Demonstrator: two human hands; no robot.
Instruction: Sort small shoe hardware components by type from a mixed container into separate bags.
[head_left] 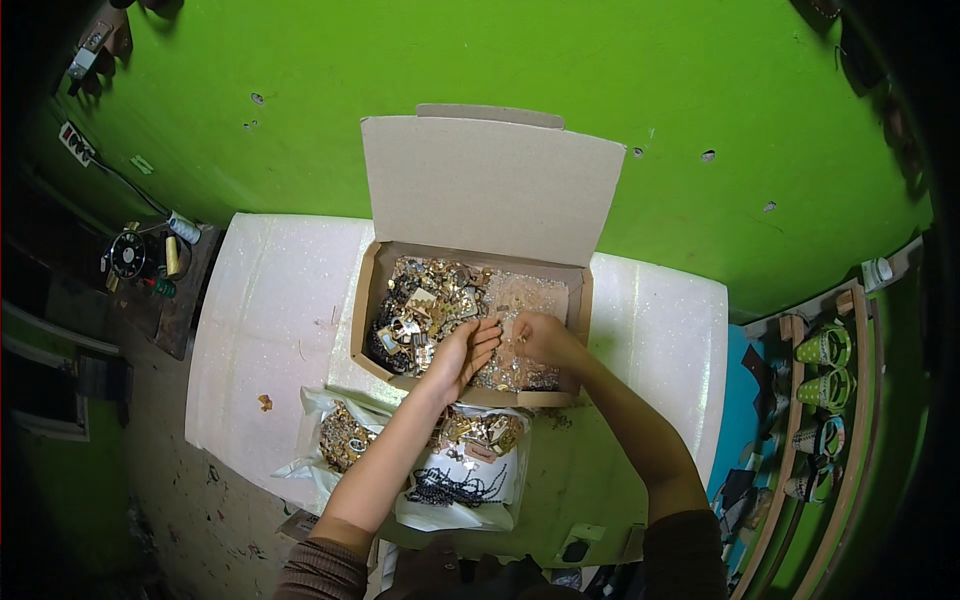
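Inside the open cardboard box [368,300] of gold trinkets [425,305], the left hand [462,355] lies cupped, fingers together; beside it the right hand [540,338] pinches small pieces.

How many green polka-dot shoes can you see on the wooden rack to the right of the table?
4, stacked along the wooden rack: the top shoe, a second just below, a third lower, and a fourth, partly hidden, at the bottom. More may be out of view.
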